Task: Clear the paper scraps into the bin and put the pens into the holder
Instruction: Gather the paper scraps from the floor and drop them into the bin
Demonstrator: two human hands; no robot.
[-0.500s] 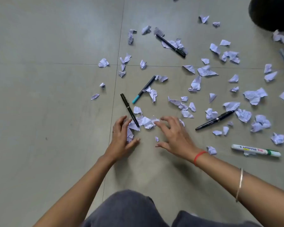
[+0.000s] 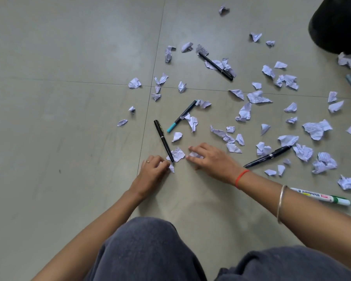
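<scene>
1. Head view: looks down on a grey tiled floor (image 2: 69, 122) strewn with crumpled paper scraps (image 2: 257, 97), thickest right of centre and toward the top.
2. Finds the left hand (image 2: 153, 169) low in the middle, curled tight and pinching a small scrap (image 2: 171, 168) at the fingertips; wears a ring (image 2: 147, 161).
3. Finds the right hand (image 2: 213, 161) just beside it, spread and bent like a claw, pressing fingertips onto a second scrap (image 2: 196, 154); carries a red thread (image 2: 241, 178) at the wrist and a metal bangle (image 2: 281, 203) farther up the forearm.
4. Places a larger crumpled scrap (image 2: 178, 154) between both hands, touching the near end of a black pen (image 2: 164, 141) slanting up and to the left.
5. Sets a teal-tipped pen (image 2: 176, 121) just right of that one, partly under a scrap.
6. Lays a second black pen (image 2: 215, 66) across scraps near the top, and a third black pen (image 2: 267, 156) among scraps right of the right hand.
7. Leaves a whiteboard marker (image 2: 320, 196) with a green end flat on the floor at lower right, beyond the right forearm.
8. Catches a dark rounded object (image 2: 336, 25) in the top right corner, cut by the edge; bin or not, cannot tell.
9. Closes at the bottom with grey trousers (image 2: 150, 250) over bent knees.
</scene>
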